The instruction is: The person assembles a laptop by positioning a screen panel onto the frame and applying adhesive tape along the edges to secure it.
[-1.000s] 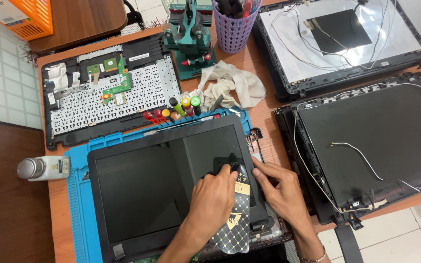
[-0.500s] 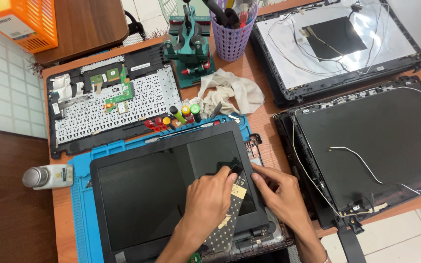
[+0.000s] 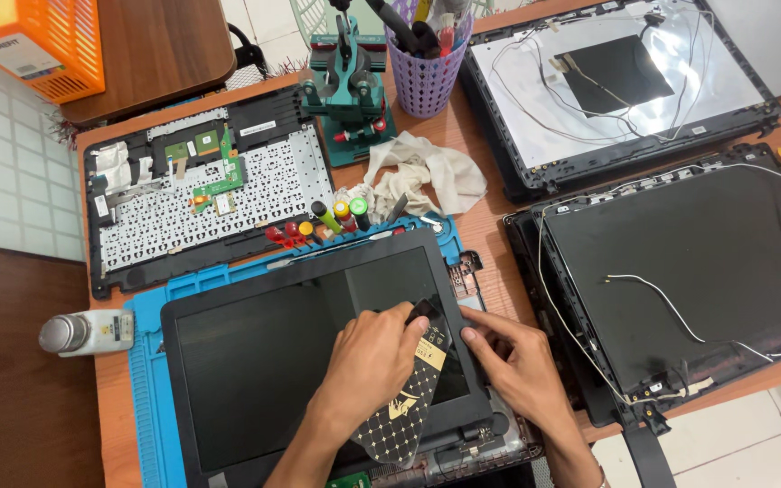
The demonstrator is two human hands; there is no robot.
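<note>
Overhead view of a wooden surface [image 3: 472, 163] carrying several dismantled laptops. At centre, a laptop screen panel [image 3: 309, 352] in a black bezel lies face up on a blue work mat [image 3: 146, 380]. The left hand [image 3: 372, 361] rests on the right part of the screen, its fingers curled in a closed grip around a black flexible sheet with a grid of gold dots [image 3: 409, 407], pinching it near its upper end; the lower end of the sheet trails toward the near edge of the panel. The right hand [image 3: 517, 361] lies just beside it on the right edge of the bezel, fingers pressed against the frame; whether its grip encloses anything cannot be told. Behind the mat lies an upturned keyboard deck [image 3: 210, 199] with small green circuit boards, and a row of screwdrivers [image 3: 318, 226] with red, yellow and green handles lies between it and the panel. A crumpled white cloth [image 3: 427, 172] sits near a teal holding fixture [image 3: 350, 90] and a purple mesh tool cup [image 3: 427, 72]. Two opened lid shells with loose cables occupy the right: one silver-lined [image 3: 616, 90], one black [image 3: 680, 271]. A small metal-capped bottle [image 3: 88, 333] lies on its side at the left edge of the mat.
</note>
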